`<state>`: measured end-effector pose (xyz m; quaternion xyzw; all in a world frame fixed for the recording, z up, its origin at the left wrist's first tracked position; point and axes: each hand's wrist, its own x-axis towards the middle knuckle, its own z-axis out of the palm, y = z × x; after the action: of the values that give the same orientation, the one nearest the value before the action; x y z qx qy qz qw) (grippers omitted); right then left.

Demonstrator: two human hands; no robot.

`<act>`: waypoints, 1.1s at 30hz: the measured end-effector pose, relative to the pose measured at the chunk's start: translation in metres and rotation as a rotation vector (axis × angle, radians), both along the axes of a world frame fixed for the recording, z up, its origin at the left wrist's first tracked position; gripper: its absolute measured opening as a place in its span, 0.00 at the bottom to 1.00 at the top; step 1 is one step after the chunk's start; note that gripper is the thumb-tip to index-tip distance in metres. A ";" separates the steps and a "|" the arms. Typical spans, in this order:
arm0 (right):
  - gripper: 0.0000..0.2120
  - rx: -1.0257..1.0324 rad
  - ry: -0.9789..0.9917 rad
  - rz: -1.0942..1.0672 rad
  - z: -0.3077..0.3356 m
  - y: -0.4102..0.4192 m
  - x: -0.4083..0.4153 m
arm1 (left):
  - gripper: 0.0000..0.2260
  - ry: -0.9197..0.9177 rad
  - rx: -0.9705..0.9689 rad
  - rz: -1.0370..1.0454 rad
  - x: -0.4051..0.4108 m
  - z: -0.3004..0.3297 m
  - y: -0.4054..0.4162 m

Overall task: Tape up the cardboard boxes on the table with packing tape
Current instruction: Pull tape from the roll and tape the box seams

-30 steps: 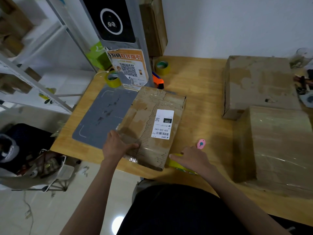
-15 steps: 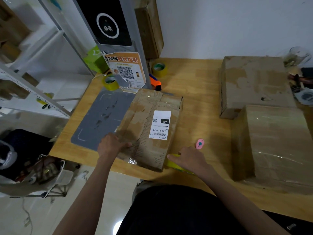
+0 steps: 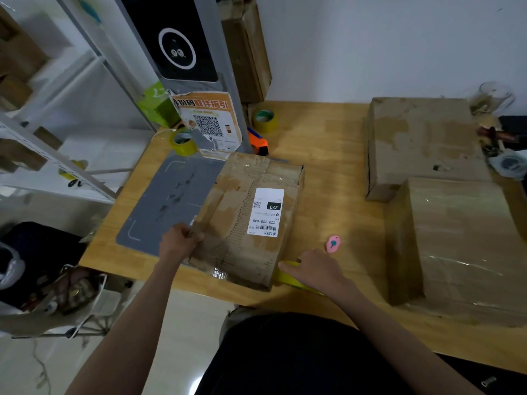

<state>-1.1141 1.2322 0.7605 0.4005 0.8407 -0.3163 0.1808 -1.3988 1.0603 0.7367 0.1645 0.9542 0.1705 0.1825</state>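
Wooden bench [image 3: 328,155] against a pale wall, lit dimly, with shelving off its left end.

Left hand [image 3: 178,242]: fingers curled over the near-left edge of the worn brown cardboard box with the white shipping label [image 3: 245,220]. A second ago this hand lay flatter on the box's top near that corner; it now sits at the edge in a firmer grip. Box looks barely shifted on the bench. My reading: the box is being steadied for a tape pass over its near end.

Right hand [image 3: 316,270]: just off the box's near-right corner, fingers bent down over a yellow roll of packing tape [image 3: 288,277], index finger pointing toward the box. Grip is closed on the roll, which is mostly hidden beneath the hand. Position is much as it was a second ago. Roll lies right beside the box wall; whether a strip already joins them cannot be told.

Around the labelled box:
- small pink cutter [image 3: 333,243], to its right, beyond the right hand
- grey mat [image 3: 168,201], touching its left side
- two larger brown cardboard boxes [image 3: 422,143] [image 3: 467,246], well to its right, the nearer one glossy with tape
- two spare yellowish tape rolls [image 3: 182,141] [image 3: 264,121] and an orange tape dispenser [image 3: 258,142], behind it
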 end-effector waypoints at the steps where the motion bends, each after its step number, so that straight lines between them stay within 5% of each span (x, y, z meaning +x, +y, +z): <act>1: 0.27 -0.004 0.004 0.003 0.000 0.000 0.000 | 0.15 0.024 -0.012 -0.029 0.001 -0.002 0.000; 6: 0.31 0.005 0.011 0.032 -0.003 0.000 -0.001 | 0.18 0.060 -0.006 -0.088 0.018 -0.016 -0.010; 10: 0.31 -0.005 0.023 0.036 -0.004 0.001 -0.001 | 0.25 0.486 0.011 -0.432 0.035 -0.023 -0.012; 19: 0.31 -0.019 0.024 -0.009 -0.009 0.002 0.000 | 0.30 0.189 0.183 -0.837 0.099 -0.021 0.013; 29: 0.25 -0.119 0.083 -0.061 -0.022 0.001 0.000 | 0.30 0.206 0.085 -0.843 0.091 -0.028 0.016; 33: 0.24 -0.196 0.112 -0.096 -0.033 0.005 0.003 | 0.30 0.331 0.088 -0.498 0.053 -0.014 0.015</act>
<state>-1.1109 1.2376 0.7273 0.4025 0.7944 -0.4272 0.1564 -1.3456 1.0755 0.7226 0.4268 0.8930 0.1329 0.0534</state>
